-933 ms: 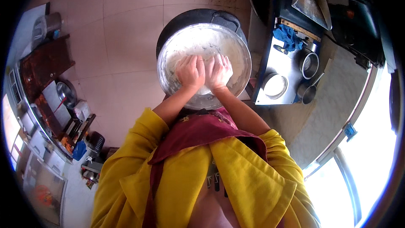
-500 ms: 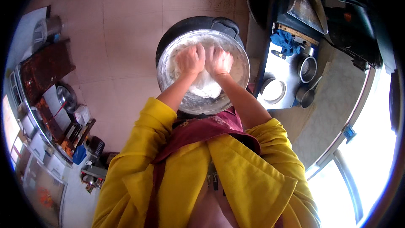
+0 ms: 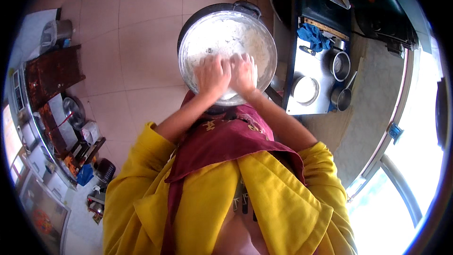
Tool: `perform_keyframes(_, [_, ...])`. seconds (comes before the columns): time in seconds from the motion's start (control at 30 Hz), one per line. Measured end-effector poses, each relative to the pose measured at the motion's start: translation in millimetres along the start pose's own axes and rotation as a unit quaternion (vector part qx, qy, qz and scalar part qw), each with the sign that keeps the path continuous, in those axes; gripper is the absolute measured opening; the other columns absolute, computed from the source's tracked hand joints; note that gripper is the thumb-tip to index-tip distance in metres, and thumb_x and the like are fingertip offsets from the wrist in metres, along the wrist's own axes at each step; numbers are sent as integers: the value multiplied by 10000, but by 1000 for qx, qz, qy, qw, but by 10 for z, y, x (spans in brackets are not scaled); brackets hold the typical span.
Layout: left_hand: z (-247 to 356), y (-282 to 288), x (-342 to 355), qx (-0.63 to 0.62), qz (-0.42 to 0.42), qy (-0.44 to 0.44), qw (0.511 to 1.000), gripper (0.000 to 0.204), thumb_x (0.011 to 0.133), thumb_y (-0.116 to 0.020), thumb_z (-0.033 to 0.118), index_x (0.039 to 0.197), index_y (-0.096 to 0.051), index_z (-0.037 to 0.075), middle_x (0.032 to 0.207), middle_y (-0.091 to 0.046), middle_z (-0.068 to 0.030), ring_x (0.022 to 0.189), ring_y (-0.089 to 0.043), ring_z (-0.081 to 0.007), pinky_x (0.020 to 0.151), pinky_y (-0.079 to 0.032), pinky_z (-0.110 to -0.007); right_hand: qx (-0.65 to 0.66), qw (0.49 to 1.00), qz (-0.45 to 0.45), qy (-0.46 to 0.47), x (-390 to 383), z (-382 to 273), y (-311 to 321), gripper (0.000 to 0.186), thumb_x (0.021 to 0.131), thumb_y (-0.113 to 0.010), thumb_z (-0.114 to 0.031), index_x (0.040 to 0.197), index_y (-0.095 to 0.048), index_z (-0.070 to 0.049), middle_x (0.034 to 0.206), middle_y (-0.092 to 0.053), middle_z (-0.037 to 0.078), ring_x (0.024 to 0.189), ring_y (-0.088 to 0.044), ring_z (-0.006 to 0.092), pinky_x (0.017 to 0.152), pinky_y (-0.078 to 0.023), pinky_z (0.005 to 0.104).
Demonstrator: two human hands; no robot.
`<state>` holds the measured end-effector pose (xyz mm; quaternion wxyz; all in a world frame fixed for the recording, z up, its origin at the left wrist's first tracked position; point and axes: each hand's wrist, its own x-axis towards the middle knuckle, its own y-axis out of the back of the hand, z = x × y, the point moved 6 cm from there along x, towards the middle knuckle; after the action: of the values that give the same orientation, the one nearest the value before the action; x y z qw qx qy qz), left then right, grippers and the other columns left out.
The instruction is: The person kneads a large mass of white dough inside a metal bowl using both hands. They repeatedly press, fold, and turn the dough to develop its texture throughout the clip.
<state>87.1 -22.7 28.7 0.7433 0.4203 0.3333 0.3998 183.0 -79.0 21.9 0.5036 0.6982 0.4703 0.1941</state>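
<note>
A wide metal bowl (image 3: pixel 270 56), dusted white inside, rests on a dark pot (image 3: pixel 188 21) with a loop handle at its far side. Both my hands are inside the bowl, close together at its near half. My left hand (image 3: pixel 213 74) bends its fingers over a white mass of dough. Beside it, my right hand (image 3: pixel 243 74) curls over the same lump. Most of the dough (image 3: pixel 229 95) is hidden under my hands; a pale bit shows between my wrists. Loose flour (image 3: pixel 222 30) coats the bowl's far side.
A worktop on the right holds a round pan of white powder (image 3: pixel 306 89), a metal pot (image 3: pixel 339 65), a small saucepan (image 3: pixel 341 99) and a blue cloth (image 3: pixel 313 37). Brown cabinets (image 3: pixel 54 72) and a metal lid (image 3: pixel 74 111) stand at left. Tiled floor (image 3: pixel 151 47) lies beyond the bowl.
My hands have drawn toward me, to the bowl's near side, covering more of the dough. My elbows have spread outward. The bowl sits higher in the picture, baring its floury far side.
</note>
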Motion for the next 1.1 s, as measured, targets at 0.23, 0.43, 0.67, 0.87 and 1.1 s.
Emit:
perform_keyframes(0.23, [-40,-48,-216,-127,113,-4,985,187,897,-501,226,904,-646,108,879,-665,-68,862,-597,-294,927,-397,-425,11,994,102,-29,-161,105,-140,151,829,-550,-254,800,-625,-126,830,-620,75,842,-571,293,724,-433,419])
perform_keyframes(0.43, [-39,-125,68,-158,143,-64,975,93,775,-558,166,785,-626,103,798,-639,-100,778,-597,-310,749,-436,-427,81,989,123,13,154,276,-250,137,796,-538,-227,763,-601,-110,793,-607,96,789,-571,316,708,-456,417])
perform_keyframes(0.67, [-38,-337,547,-150,47,-71,985,175,835,-518,192,729,-581,67,712,-605,-133,671,-571,-366,648,-413,-456,82,996,27,-31,542,406,-289,252,887,-450,-248,785,-598,-71,745,-637,178,670,-628,391,604,-509,476])
perform_keyframes(0.87, [-35,-468,870,-127,34,-23,991,290,870,-509,261,713,-624,46,732,-638,-185,725,-610,-390,706,-463,-490,40,996,3,-75,787,498,-353,380,922,-420,-328,753,-643,-72,732,-650,237,665,-648,418,636,-534,491])
perform_keyframes(1.1, [-27,-340,750,-176,7,6,984,355,854,-539,333,767,-701,29,740,-667,-209,734,-657,-388,723,-510,-467,41,986,-81,-140,821,510,-310,452,889,-489,-429,828,-729,-52,879,-689,238,873,-678,393,829,-534,464])
